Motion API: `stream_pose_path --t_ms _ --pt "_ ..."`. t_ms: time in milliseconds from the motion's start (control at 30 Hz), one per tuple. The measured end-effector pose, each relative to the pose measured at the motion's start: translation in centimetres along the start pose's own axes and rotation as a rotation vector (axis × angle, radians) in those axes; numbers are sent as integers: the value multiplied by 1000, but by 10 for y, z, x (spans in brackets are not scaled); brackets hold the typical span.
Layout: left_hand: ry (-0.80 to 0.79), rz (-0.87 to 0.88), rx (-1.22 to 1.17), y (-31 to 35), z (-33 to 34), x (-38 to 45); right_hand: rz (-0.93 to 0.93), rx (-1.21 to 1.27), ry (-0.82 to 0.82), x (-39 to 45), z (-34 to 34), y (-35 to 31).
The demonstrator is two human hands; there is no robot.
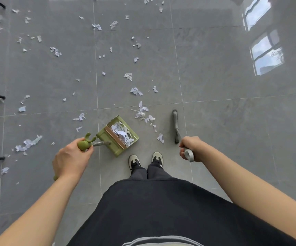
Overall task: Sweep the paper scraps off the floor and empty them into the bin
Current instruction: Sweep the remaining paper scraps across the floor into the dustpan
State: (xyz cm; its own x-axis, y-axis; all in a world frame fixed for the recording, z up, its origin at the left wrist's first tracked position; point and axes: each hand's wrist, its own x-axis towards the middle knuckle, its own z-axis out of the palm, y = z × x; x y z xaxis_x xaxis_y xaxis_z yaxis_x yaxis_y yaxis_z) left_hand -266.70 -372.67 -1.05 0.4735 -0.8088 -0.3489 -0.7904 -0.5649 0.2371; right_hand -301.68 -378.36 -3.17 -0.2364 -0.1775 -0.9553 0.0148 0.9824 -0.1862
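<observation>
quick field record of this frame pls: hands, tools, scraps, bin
left hand: grips green dustpan handle
right hand: grips grey broom handle
dustpan: on floor ahead of the shoes, holds paper scraps
broom head: right of dustpan
nearest loose pile: between dustpan and broom
other scraps: scattered ahead and left
bin: not in view
</observation>
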Motion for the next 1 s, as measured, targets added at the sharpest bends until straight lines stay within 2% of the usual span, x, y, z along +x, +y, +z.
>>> stream_pose_path --t_ms 367,467,700,833,1000 --pt "19 -72 -33 -16 -2 -5 111 408 -277 0 49 -8" --pt "21 -92 -36 -18 -2 -3 109 428 -304 5 45 -16" --pt "22 -126 -60 -14 3 3 -27 194 -133 16 34 -67" --pt "16 -144 -67 -11 4 2 -154 -20 -18 29 31 -98" --pt "31 -201 -80 -13 8 1 -254 -289 47 55 37 -124"
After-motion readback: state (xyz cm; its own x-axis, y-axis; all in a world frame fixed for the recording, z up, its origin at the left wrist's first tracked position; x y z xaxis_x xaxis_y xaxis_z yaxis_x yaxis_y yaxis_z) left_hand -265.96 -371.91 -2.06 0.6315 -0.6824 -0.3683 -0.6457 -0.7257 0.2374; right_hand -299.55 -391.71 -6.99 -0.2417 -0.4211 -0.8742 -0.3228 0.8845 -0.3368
